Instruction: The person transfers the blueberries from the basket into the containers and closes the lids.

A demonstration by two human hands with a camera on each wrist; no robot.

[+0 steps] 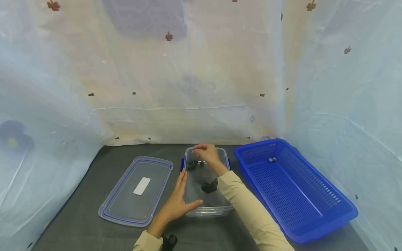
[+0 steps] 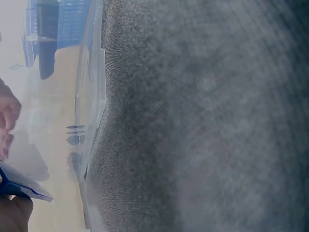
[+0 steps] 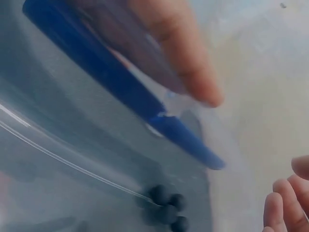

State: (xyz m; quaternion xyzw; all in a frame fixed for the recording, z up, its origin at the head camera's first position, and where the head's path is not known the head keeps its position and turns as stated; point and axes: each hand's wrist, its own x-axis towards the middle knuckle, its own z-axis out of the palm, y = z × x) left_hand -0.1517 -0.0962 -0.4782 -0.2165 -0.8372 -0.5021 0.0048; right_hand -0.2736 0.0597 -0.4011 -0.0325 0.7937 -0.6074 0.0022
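A clear plastic container (image 1: 210, 211) with blue side latches sits in the middle. Several small dark balls (image 1: 193, 164) lie at its far end, and they show larger as dark balls (image 3: 167, 212) in the right wrist view. My left hand (image 1: 176, 204) rests along the container's left wall, fingers straight and thumb at the near corner. In the left wrist view, its fingers (image 2: 17, 212) are at a blue latch (image 2: 21, 186). My right hand (image 1: 207, 154) hovers over the container's far end, fingers bent down. Its fingertips (image 3: 285, 205) and thumb stand apart with nothing visible between them.
A blue perforated basket (image 1: 282, 223) stands right of the container, with a pair of small round balls (image 1: 272, 159) near its far end. To the left lies the clear lid (image 1: 125, 209) with a white label (image 1: 142, 185). Patterned sheeting (image 1: 194, 87) walls the back and sides.
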